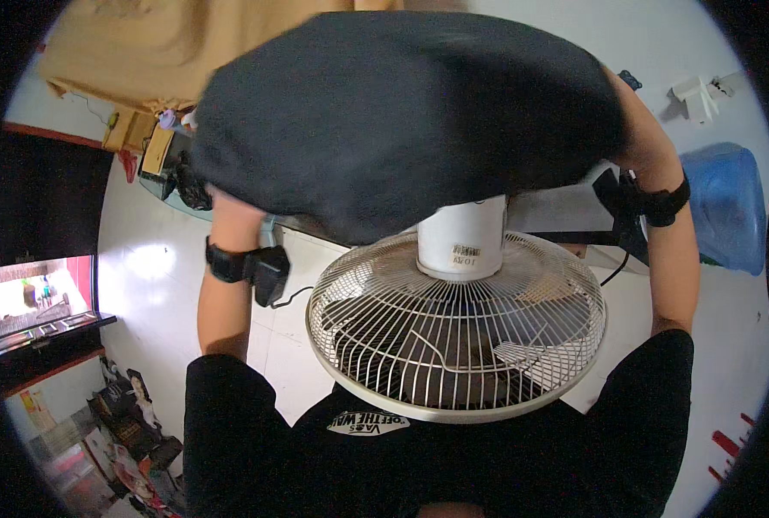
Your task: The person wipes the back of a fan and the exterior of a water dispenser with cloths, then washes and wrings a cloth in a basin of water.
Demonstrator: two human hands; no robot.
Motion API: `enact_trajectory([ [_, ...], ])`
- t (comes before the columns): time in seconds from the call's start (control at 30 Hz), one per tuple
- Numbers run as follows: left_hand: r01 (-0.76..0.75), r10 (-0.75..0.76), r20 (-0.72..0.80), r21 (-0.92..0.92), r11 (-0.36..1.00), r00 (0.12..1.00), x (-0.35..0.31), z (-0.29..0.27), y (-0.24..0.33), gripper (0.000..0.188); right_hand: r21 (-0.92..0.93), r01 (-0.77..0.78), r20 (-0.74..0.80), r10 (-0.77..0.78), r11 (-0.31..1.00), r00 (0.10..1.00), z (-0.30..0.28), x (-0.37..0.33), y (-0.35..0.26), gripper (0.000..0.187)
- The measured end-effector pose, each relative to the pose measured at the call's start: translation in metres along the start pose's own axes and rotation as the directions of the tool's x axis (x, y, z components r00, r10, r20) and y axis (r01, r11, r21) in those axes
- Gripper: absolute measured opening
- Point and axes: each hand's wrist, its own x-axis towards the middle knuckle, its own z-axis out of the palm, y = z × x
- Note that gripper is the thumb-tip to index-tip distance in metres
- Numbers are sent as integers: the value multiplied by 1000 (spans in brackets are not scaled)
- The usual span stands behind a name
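Note:
A large black cloth (402,112), perhaps a garment, is held up in front of me, spread wide and smeared by motion. My left hand (236,207) goes in at its lower left edge, and my right hand (635,129) at its right edge. The cloth hides the fingers of both. Below the cloth, close to my chest, stands an electric fan with a round wire cage (453,345) and a white motor housing (462,242). The cloth hangs in front of the housing's far end. Neither hand is seen touching the fan.
A blue water jug (730,207) is at the right wall, below a white wall fitting (697,99). A tan curtain (134,52) hangs at the far left. Black straps with devices (268,272) circle my wrists. Assorted items (134,432) pile up at lower left.

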Motion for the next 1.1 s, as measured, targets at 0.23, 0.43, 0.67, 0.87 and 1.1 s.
enact_trajectory([
  [0.23,264,-197,187,-476,839,962,-71,-9,-86,56,-154,-275,-113,259,949,959,3,-27,53,34],
  [0.43,369,-228,297,-626,687,927,-54,52,-75,55,-323,-265,6,282,909,959,27,-29,102,31],
  [0.67,321,-82,375,-637,701,923,-64,71,-11,55,-258,-378,-27,385,889,923,34,-30,122,73],
  [0.87,298,25,444,-642,706,896,-21,110,3,55,5,-402,109,399,916,910,33,-21,133,74],
  [1.1,245,151,495,-645,724,856,-12,96,5,56,-81,-404,274,410,911,870,13,-16,172,84],
])
